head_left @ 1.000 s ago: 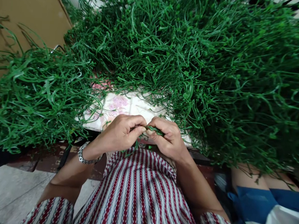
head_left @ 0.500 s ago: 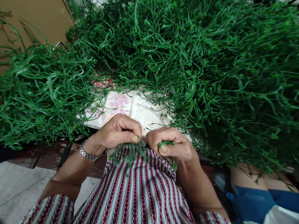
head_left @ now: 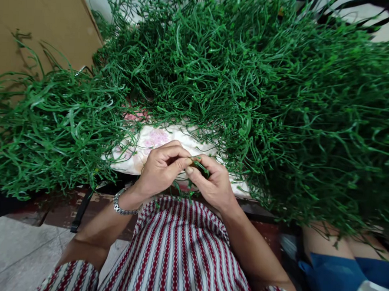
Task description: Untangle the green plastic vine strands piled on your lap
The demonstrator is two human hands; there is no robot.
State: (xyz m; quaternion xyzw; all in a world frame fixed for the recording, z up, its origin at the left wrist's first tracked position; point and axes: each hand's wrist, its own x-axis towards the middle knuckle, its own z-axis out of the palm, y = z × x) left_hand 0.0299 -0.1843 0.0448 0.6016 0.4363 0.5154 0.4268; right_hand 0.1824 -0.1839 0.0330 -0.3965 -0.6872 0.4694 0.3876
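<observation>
My left hand (head_left: 162, 167) and my right hand (head_left: 210, 183) meet close together over my lap, fingers curled and pinched. Between the fingertips is a small green plastic stem piece (head_left: 198, 165), gripped by both hands. A silver bracelet (head_left: 121, 204) circles my left wrist. Below the hands lies my red and white striped garment (head_left: 176, 253). Just beyond the hands a floral cloth (head_left: 154, 139) shows under a huge heap of green plastic stems (head_left: 249, 87).
A second mass of green stems (head_left: 48, 129) lies at the left. A brown cardboard sheet (head_left: 31, 19) stands at the back left. Another person's leg in blue shorts (head_left: 335, 261) sits at the lower right. Grey floor (head_left: 9, 248) shows at the lower left.
Half a second ago my hands were lower and apart, each with green pieces. Now they have risen and come together again on one stem piece.
</observation>
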